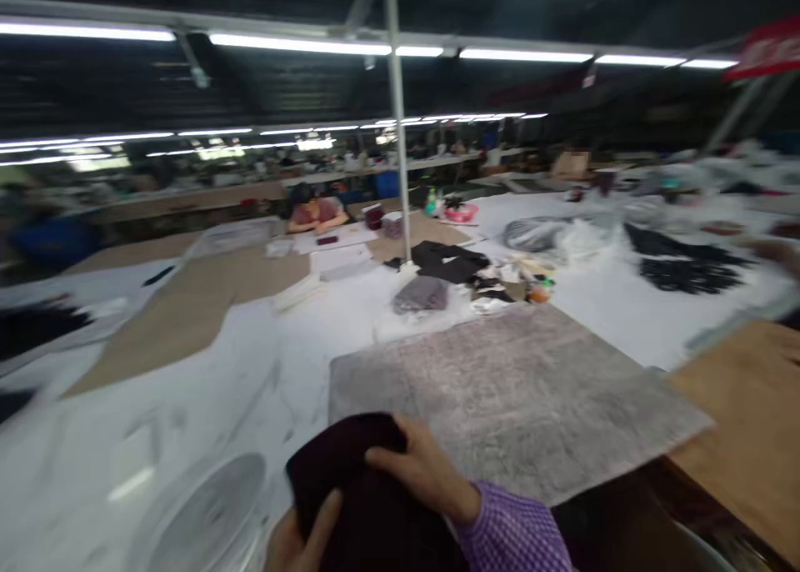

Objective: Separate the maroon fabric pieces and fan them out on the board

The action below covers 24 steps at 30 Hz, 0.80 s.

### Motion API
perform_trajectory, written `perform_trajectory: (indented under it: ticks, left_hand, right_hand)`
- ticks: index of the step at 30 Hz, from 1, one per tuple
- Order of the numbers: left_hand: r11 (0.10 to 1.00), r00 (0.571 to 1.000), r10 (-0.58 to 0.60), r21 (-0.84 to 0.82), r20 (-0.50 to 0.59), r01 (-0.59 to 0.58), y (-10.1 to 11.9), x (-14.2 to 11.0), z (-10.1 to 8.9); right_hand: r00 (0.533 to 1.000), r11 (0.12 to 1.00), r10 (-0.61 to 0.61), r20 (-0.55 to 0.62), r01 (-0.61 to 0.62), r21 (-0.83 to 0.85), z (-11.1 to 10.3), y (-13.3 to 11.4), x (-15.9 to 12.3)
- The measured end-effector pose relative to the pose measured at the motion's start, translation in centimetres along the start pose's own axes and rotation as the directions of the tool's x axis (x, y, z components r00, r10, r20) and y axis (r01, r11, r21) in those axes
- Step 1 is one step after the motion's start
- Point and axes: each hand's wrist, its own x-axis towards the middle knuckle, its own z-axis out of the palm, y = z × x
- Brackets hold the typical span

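A dark maroon, folded piece of cloth (356, 493) is held up at the bottom middle of the head view. My right hand (431, 472), with a purple checked cuff, grips its upper right side, thumb on the front and fingers behind. Lower down, my left hand (306, 534) pinches the cloth's left edge, its thumb pressed on the near face. The cloth's lower part runs out of the picture. Just beyond it lies a large mottled grey sheet (500, 397) on the white table (262, 380).
A round clear plastic container (209, 514) stands at the lower left. Past the grey sheet are a metal pole (398, 122), a bagged grey bundle (422, 295) and black cloth scraps (447, 262). Brown board (743, 405) lies right. Another person (316, 213) leans on the table farther back.
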Motion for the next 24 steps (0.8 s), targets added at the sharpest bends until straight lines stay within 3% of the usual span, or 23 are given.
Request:
perform_trajectory:
  ticks: [1, 4, 9, 13, 15, 21, 24]
  left_hand:
    - [0.999, 1.000, -0.017, -0.043, -0.018, 0.016, -0.3, -0.3, -0.5]
    - [0.943, 0.983, -0.080, -0.308, 0.166, 0.129, -0.9, -0.1, -0.6]
    - [0.714, 0.972, -0.118, -0.663, 0.204, 0.226, -1.9, 0.4, 0.0]
    - [0.621, 0.961, -0.100, -0.738, 0.258, 0.263, -2.8, 0.3, -0.6]
    - [0.595, 0.958, -0.101, -0.755, 0.268, 0.274, -3.0, 0.3, -0.9]
    - [0.525, 0.927, -0.086, -0.774, 0.366, 0.354, -2.6, 0.5, -0.8]
    - [0.526, 0.909, -0.075, -0.758, 0.411, 0.386, -2.4, 0.6, -0.6]
  right_hand:
    - [0.999, 0.995, 0.048, -0.003, -0.047, 0.085, 0.6, 0.3, 0.6]
    - [0.988, 0.987, 0.151, -0.041, -0.148, 0.061, 0.4, 1.4, 1.3]
    - [0.982, 0.982, 0.184, -0.038, -0.181, 0.060, -1.3, 3.0, 0.4]
    - [0.999, 0.992, 0.033, -0.007, -0.034, -0.121, -1.7, 3.2, -0.1]
    - [1.000, 0.989, 0.015, 0.016, -0.012, -0.145, -1.9, 3.1, -0.1]
    - [0.986, 0.987, 0.159, 0.054, -0.160, 0.017, -2.8, 2.5, -0.5]
    - [0.958, 0.947, 0.276, 0.082, -0.285, 0.149, -3.0, 1.4, -0.8]
